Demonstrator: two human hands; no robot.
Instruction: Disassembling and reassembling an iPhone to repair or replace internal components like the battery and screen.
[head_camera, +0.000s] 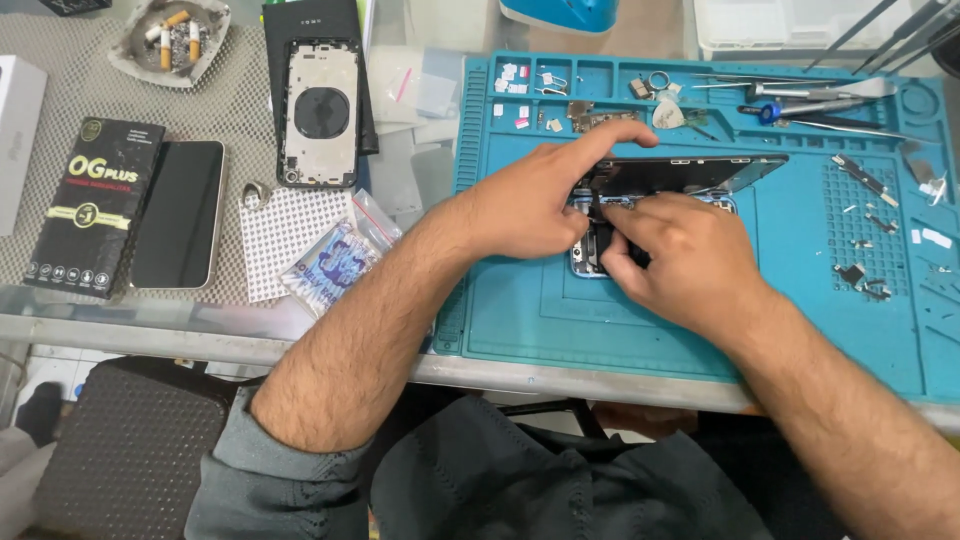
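both hands close in on an opened phone

nearest the body, the right hand (690, 262) lies curled over the lower part of the opened phone (640, 215), its fingers bunched tight and pinching what looks like a thin dark tool or part; exactly what it grips is hidden under the knuckles. just left of it, touching or nearly so, the left hand (535, 200) is half closed, thumb and lower fingers tucked against the phone's frame, index finger stretched forward onto the raised dark screen panel (690, 172) beyond the knuckles.

judging from this, the work is fine prying or seating inside the body. it should go best with light, steady pressure, the left finger bracing the panel so it does not swing and strain any cable, and the right hand moving in small strokes.

the phone rests on the blue work mat (560, 320), directly under both hands. farther out, beyond the right hand, lie tweezers and drivers (810, 100) in the mat's tray and loose screws and small parts (865, 275) to its right. well left of the left hand sit a bare phone back housing (320, 112), a dark phone (180, 212), and an ashtray (170, 40) at the far edge.
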